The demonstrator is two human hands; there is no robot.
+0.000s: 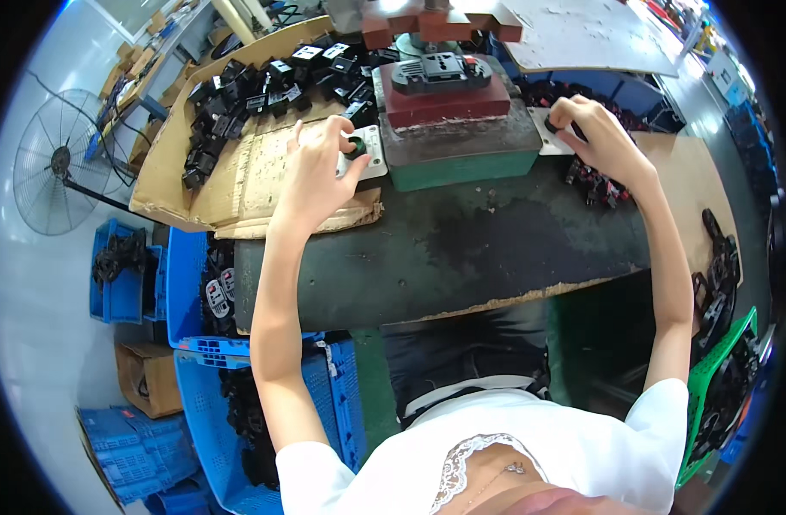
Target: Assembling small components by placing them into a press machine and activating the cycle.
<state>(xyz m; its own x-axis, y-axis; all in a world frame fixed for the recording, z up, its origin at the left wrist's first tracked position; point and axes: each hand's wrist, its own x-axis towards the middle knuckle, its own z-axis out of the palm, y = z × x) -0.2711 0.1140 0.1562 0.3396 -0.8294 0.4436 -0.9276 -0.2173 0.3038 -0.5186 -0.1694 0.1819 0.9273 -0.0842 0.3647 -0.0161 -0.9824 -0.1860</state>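
Note:
My left hand (314, 167) curls its thumb and fingers round a green push button (356, 148) on a white metal plate (376, 163). At the other side, my right hand (600, 136) bends its fingers and thumb round a dark button (551, 126) on a similar plate (549, 148). Between the hands, a black and grey plastic housing (440, 72) with a red part lies on a dark red block (449, 106). That block rests on a green-sided metal base (461, 170). Above the housing hangs the reddish press head (436, 27), apart from it.
A cardboard box (165, 176) of black plastic parts stands left on the dark worktable (461, 245). Blue crates (187, 378) flank my left side, and a green crate (697, 429) of black parts stands at my right. Small red and black parts (600, 184) lie by my right wrist.

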